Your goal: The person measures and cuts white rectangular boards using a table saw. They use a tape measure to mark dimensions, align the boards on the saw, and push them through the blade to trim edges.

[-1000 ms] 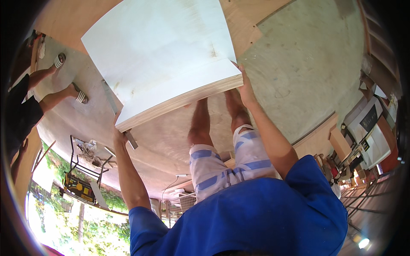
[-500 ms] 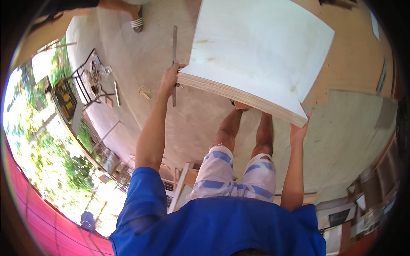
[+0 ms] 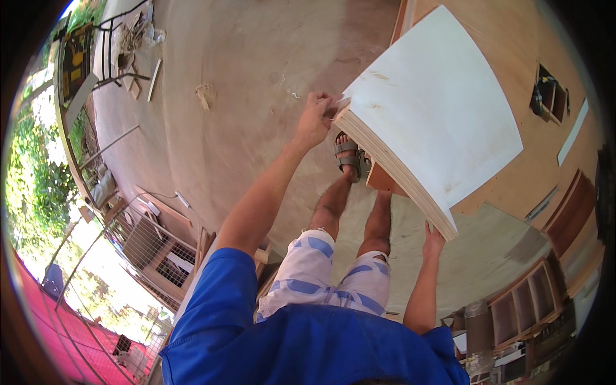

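Note:
A stack of white-faced boards with layered pale wood edges is tilted diagonally across the upper right. My left hand is closed on its near upper-left corner, fingertips at the edge. Lower down, my right hand grips the other near corner, its fingertips partly hidden by the boards. Beneath the stack, a reddish-brown wooden piece shows between the edge and my legs. My sandalled foot is on the concrete floor just below my left hand.
Plywood sheets lie at the right, with a cut opening and white strip. Wooden frames stand lower right. A black metal stand, wood scraps and wire mesh line the left.
The stack has swung clockwise and right, both my hands still on it. The view has turned; the other person and the metal strip beside my left hand are out of sight.

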The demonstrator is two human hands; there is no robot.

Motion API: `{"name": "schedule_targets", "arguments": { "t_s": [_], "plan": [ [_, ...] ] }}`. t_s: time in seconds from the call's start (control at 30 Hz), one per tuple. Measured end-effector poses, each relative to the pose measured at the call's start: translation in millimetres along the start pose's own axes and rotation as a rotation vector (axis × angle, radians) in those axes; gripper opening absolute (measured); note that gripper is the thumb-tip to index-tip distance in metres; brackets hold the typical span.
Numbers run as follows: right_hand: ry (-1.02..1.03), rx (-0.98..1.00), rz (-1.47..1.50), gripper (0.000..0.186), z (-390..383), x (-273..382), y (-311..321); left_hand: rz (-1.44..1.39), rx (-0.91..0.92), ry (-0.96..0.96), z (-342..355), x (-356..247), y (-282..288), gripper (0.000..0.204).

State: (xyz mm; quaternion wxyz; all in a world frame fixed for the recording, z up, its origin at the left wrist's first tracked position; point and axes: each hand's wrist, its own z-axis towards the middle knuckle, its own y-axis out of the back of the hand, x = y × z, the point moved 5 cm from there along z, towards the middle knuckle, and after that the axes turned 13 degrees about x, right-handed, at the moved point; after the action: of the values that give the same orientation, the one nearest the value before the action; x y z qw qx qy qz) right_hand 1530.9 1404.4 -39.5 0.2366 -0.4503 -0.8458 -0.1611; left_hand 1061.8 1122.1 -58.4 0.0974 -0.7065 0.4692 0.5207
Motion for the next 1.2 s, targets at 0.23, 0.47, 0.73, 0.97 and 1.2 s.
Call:
{"name": "schedule_targets", "arguments": {
  "t_s": [0.23,0.47,0.73,0.97,1.2],
  "plan": [
    [0.081,-0.088,-0.011,0.057,12,-21,0,-0.074,0.078,0.029,-4,1,-7,0.057],
    [0.067,-0.156,-0.147,0.060,17,-44,9,-0.014,0.075,-0.073,0,3,-13,0.064],
    [0.089,-0.297,-0.460,0.046,17,-40,3,0.132,0.126,-0.062,-2,37,-12,0.041],
    [0.247,-0.323,-0.584,0.032,8,-25,-12,0.120,0.134,0.222,-14,55,0,0.034],
    [0.481,-0.349,-0.383,0.034,-8,23,-24,-0.154,0.137,0.250,-7,51,13,0.040]
  ]
}}
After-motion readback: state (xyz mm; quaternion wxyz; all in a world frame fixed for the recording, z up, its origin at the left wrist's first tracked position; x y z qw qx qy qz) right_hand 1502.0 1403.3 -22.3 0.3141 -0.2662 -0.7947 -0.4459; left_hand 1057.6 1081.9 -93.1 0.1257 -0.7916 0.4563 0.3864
